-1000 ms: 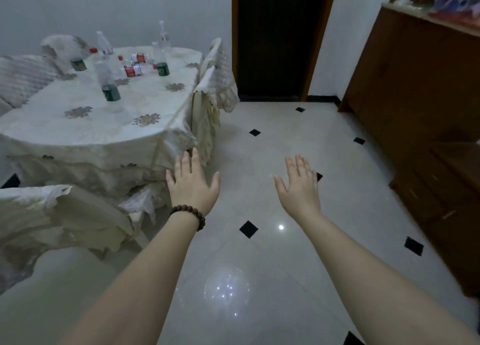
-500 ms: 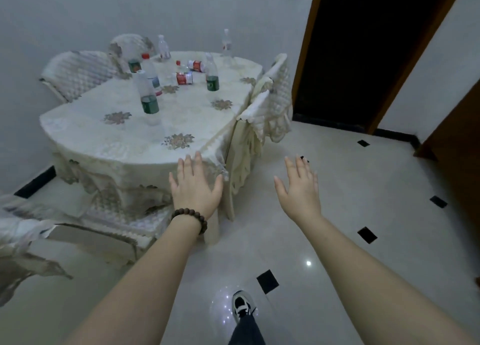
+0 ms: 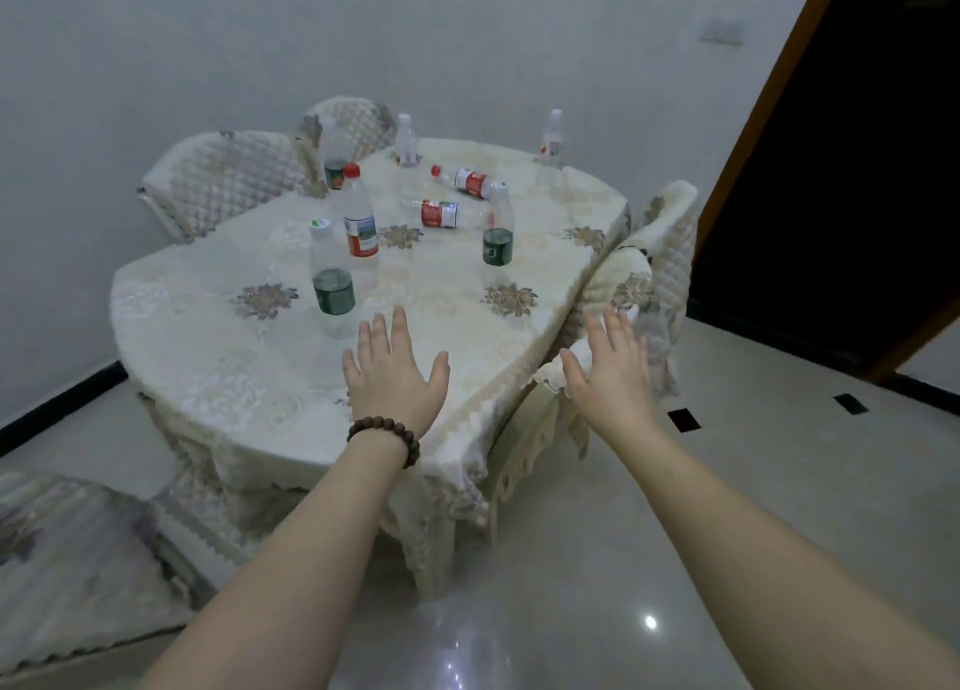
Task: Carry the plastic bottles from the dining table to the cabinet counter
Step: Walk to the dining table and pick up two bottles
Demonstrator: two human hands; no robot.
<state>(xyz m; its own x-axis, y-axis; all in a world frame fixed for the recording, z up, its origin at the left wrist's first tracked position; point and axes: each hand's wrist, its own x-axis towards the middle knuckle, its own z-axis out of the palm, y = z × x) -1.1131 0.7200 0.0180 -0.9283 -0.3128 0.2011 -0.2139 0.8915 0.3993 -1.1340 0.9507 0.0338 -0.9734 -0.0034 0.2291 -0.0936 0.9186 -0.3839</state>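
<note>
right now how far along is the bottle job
Nothing looks done that this view can show: the cabinet counter is out of sight. In hand: nothing, left hand and right hand are open. Left: eight bottles on the dining table, nearest the green-label bottle.

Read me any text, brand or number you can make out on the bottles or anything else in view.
None can be read.
Green labels on two upright bottles: too blurred.
Red labels on the two lying bottles: print too small.
Red-capped upright bottle: red and white label, blurred.
Far bottles: too small.
</note>
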